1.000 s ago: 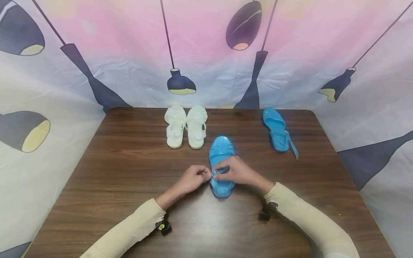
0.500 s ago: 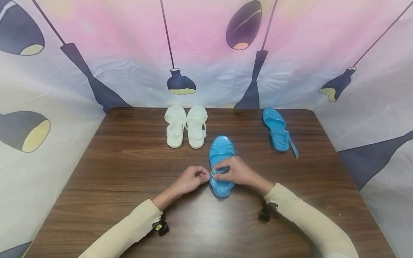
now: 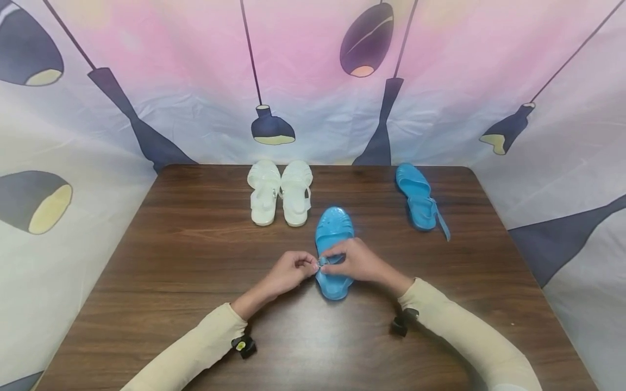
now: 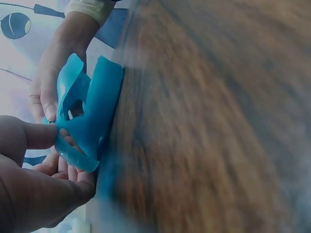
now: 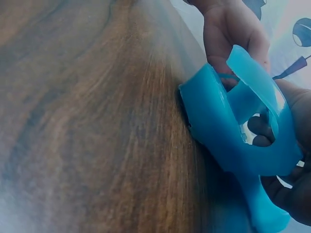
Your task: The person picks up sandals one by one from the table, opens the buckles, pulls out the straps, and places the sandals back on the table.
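A blue jelly sandal (image 3: 335,224) lies on the table in front of me, toe pointing away. My left hand (image 3: 287,272) is at its left side, thumb and fingertips pinching the ankle strap (image 4: 74,156). From the right my right hand (image 3: 363,263) reaches over the sandal and holds the strap by its small buckle (image 3: 322,262) between thumb and index finger. Both sets of fingertips are close together at the buckle. In the right wrist view, the heel part (image 5: 214,104) stands near the camera and partly hides the fingers behind it.
A second blue sandal (image 3: 413,187) lies at the back right, its strap hanging loose to the right. Two white sandals (image 3: 296,209) stand side by side at the back left. A patterned cloth (image 3: 195,81) hangs behind the wooden table (image 3: 195,260).
My left hand has shifted slightly, staying at the strap. The buckle has turned a little between the fingertips. The right hand holds nearly the same place, and the head view has drifted slightly.
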Tool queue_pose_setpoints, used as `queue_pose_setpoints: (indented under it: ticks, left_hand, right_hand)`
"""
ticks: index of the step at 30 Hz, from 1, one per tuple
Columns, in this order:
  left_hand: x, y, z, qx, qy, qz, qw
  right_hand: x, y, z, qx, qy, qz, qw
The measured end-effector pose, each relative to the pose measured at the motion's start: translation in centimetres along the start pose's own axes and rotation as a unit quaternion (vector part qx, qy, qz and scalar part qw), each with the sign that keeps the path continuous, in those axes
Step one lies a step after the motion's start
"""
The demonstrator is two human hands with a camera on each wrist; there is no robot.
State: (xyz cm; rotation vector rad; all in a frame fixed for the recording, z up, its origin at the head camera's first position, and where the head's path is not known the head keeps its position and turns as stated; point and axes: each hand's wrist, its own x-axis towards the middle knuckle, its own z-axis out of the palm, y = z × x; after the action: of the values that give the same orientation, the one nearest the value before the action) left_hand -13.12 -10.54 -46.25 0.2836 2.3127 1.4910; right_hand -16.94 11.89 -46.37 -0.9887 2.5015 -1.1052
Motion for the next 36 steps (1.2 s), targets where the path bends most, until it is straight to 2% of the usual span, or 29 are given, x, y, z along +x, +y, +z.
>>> queue_pose_setpoints:
  ticks: [4,7,12,16,23,30,36]
  left_hand:
    - [-0.22,0.19,-0.27,0.037,-0.001,-0.015,0.9992]
    - [-0.19,0.16,-0.39,0.058,-0.001,-0.010,0.9983]
    - [0.01,0.25,-0.37,0.029,-0.011,0.010,0.9995]
    - [0.01,0.52,-0.50,0.010,-0.021,0.007,0.9997]
    - [-0.43,0.39,-0.87,0.051,-0.027,0.007,0.9983]
    - [-0.16,0.37,-0.89,0.014,-0.034,0.017,0.9992]
    - [-0.20,0.42,-1.03,0.019,-0.035,0.020,0.9990]
  right_hand:
    - [-0.18,0.09,0.00,-0.002,0.002,0.008,1.0000]
    - [-0.24,0.12,-0.02,0.004,0.004,0.011,0.9999]
    - [-0.21,0.22,0.01,0.007,0.002,0.010,0.9999]
    - [-0.21,0.16,-0.04,0.011,0.000,0.013,0.9999]
    - [-0.38,-0.05,-0.12,0.020,0.004,0.027,0.9994]
    - [-0.28,-0.27,-0.04,0.013,0.005,0.024,0.9996]
    - [-0.40,-0.30,0.01,0.013,0.010,0.027,0.9995]
